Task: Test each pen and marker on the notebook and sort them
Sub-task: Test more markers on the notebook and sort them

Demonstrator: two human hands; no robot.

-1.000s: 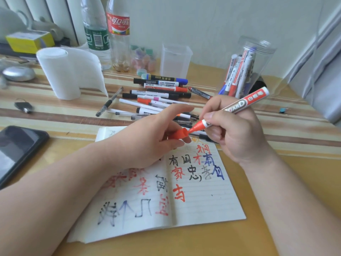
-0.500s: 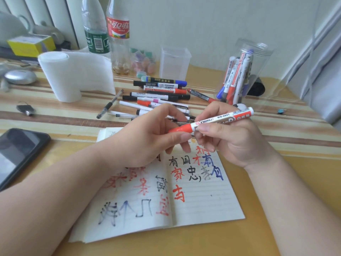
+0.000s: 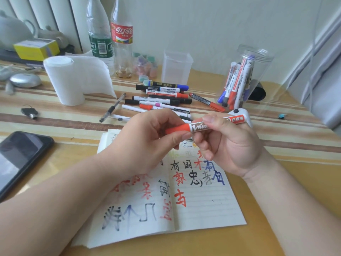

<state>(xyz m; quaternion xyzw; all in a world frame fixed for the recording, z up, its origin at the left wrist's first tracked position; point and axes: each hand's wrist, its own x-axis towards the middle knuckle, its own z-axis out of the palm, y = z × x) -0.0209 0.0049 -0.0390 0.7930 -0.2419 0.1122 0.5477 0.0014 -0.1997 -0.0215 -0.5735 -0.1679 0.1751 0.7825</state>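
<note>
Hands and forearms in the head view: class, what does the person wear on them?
Nothing visible. The left hand and right hand are ungloved, the fingers show no rings, and neither wrist has a watch or band. The left forearm and right forearm are bare to the picture's edge; no sleeve shows.

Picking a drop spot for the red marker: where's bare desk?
Free: desk right of the notebook, in front of the clear jar; strip between phone and notebook. Crowded: the pen pile behind the left hand and right hand, which grip the red marker.
</note>
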